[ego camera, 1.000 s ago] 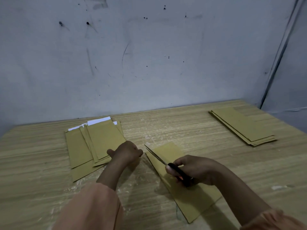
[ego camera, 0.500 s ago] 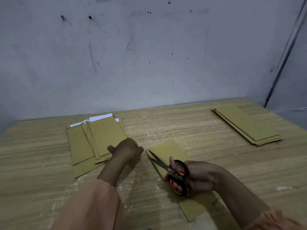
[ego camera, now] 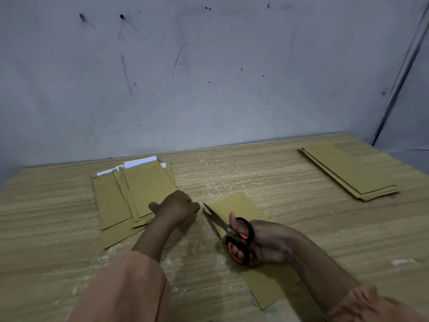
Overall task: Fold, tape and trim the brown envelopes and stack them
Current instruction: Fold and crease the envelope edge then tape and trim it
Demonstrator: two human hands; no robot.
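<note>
A wooden table (ego camera: 301,224) stood against a scuffed grey wall (ego camera: 209,77), with a fanned pile of brown envelopes (ego camera: 130,196) left of the single envelope (ego camera: 236,203) lying near the front, and a neat stack (ego camera: 348,173) well to that envelope's right. The left hand (ego camera: 176,205), clenched with what it held hidden, rested just left of the envelope, overlapping the pile's near corner; the right hand (ego camera: 262,242) gripped the scissors (ego camera: 229,231), blades parted at the envelope's left edge. Since a second earlier the blades had opened.

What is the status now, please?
Right hand grips scissors, blades open at envelope edge. Left hand fisted beside it. Nothing in the way.
</note>
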